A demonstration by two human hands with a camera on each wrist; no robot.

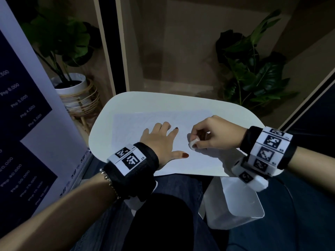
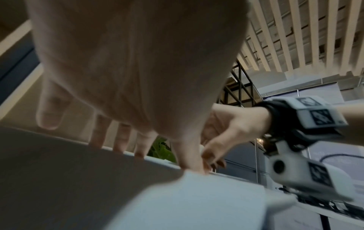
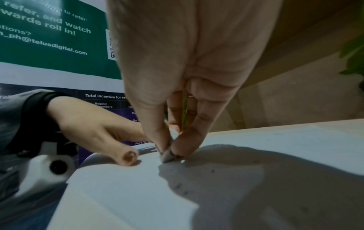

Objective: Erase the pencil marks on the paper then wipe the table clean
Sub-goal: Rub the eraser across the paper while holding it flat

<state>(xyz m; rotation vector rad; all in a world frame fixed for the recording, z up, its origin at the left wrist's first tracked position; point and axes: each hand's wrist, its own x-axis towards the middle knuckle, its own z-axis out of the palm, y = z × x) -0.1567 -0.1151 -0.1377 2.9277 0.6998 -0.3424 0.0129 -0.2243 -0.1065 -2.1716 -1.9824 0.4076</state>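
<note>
A white sheet of paper [image 1: 197,160] lies on the small white table [image 1: 116,109]; faint pencil lines show near its far left. My left hand [image 1: 159,138] lies flat on the paper with fingers spread, pressing it down. My right hand [image 1: 199,140] pinches a small white eraser [image 1: 193,143] between thumb and fingers, its tip touching the paper just right of the left thumb. In the right wrist view the eraser [image 3: 167,156] meets the paper [image 3: 122,186], with dark crumbs [image 3: 179,185] scattered nearby. The left wrist view shows my left hand's fingertips [image 2: 120,147] on the sheet.
A white bin or bag [image 1: 233,203] sits below the table's near right edge, beside my lap. Potted plants stand at the back left [image 1: 70,84] and back right [image 1: 253,73]. A printed banner [image 1: 21,113] stands close on the left.
</note>
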